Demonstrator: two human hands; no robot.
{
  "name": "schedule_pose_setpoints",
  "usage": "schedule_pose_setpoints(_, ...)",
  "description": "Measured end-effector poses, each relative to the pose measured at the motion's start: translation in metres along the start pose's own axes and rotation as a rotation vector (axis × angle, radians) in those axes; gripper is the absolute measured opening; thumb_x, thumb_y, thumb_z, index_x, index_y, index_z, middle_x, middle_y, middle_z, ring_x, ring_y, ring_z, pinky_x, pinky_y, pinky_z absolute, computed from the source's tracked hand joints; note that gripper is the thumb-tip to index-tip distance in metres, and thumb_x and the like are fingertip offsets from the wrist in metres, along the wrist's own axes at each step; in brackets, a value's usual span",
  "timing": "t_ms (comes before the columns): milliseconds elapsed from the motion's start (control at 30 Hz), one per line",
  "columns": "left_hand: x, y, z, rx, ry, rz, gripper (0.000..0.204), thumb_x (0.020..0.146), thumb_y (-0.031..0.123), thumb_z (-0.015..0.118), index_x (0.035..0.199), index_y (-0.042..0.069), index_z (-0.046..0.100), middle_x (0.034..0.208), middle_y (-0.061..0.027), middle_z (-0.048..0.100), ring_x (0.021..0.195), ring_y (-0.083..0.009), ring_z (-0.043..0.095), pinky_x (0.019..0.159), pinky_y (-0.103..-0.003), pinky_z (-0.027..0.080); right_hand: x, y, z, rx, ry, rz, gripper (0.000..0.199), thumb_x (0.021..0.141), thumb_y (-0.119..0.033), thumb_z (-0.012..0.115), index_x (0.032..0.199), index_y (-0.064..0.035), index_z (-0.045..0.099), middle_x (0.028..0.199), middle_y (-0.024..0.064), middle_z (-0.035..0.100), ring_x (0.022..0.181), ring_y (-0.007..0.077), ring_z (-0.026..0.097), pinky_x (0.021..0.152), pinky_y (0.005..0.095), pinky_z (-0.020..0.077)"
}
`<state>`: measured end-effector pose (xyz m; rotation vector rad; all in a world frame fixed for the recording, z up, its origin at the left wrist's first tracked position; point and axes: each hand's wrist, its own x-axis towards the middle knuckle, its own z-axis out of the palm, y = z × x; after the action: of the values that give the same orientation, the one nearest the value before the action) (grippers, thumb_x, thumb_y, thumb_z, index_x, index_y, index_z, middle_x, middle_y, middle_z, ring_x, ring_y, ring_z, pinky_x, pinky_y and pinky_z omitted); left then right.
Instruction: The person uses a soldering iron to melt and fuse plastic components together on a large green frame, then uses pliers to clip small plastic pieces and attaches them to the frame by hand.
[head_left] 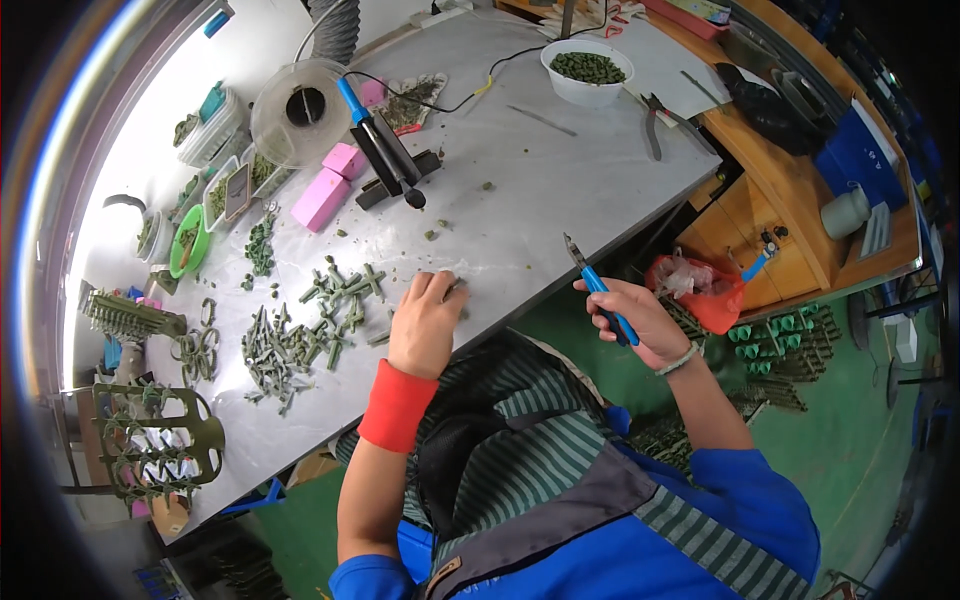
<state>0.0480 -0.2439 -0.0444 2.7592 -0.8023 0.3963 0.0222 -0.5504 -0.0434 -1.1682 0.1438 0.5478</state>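
My right hand (640, 318) is closed round a pair of blue-handled pliers (603, 290), held out past the table's front edge with the narrow metal jaws pointing up and left. My left hand (425, 318), with a red wristband (398, 405), rests at the table's front edge. Its fingers are bent and pressed together; what they hold, if anything, is mostly hidden. Just left of it lie green cross-shaped pieces (345, 285) and a heap of short green rod-like pieces (285, 350). A few green crumbs (430, 235) are scattered beyond the hand.
Behind my left hand stand a black holder with a blue-tipped tool (385, 145) and pink blocks (322, 198). A white bowl of green pellets (587, 72) and dark-handled pliers (655, 125) lie far right. A green rack (160, 440) stands left; a red bag (705, 290) hangs right.
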Motion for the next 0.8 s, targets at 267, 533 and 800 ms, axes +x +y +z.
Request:
schedule_pose_setpoints(267,-0.007,-0.002,0.002,-1.386,0.167,-0.749,0.015,0.094,0.004,0.067,0.108,-0.002,0.066,0.095,-0.0012,0.066,0.083,-0.0076,0.063,0.076,-0.022,0.051,0.009,0.008,0.0,0.254,-0.079,0.103,0.045,0.097,-0.029,0.06,0.127,0.0049,0.056,0.091,0.0048,0.056,0.078,0.0122,0.054,0.069,0.0278,0.0488)
schedule_pose_setpoints(533,-0.016,0.008,-0.006,-1.466,0.196,-0.76,0.017,0.093,0.004,0.067,0.109,0.0,0.065,0.098,-0.0033,0.067,0.089,-0.01,0.065,0.082,-0.024,0.055,0.024,0.008,0.008,0.68,-0.228,0.347,0.056,0.095,-0.04,0.06,0.125,0.0079,0.056,0.092,0.0085,0.058,0.083,0.0164,0.058,0.079,0.0333,0.0517)
schedule_pose_setpoints(800,-0.009,0.019,-0.005,-1.502,0.284,-0.791,0.013,0.093,0.003,0.067,0.105,-0.002,0.063,0.096,-0.006,0.066,0.088,-0.0122,0.066,0.083,-0.026,0.058,0.009,0.025,0.044,-0.881,-0.141,-0.48,0.064,0.08,-0.028,0.077,0.132,0.0015,0.055,0.108,0.0118,0.055,0.098,0.0214,0.058,0.085,0.0336,0.0474)
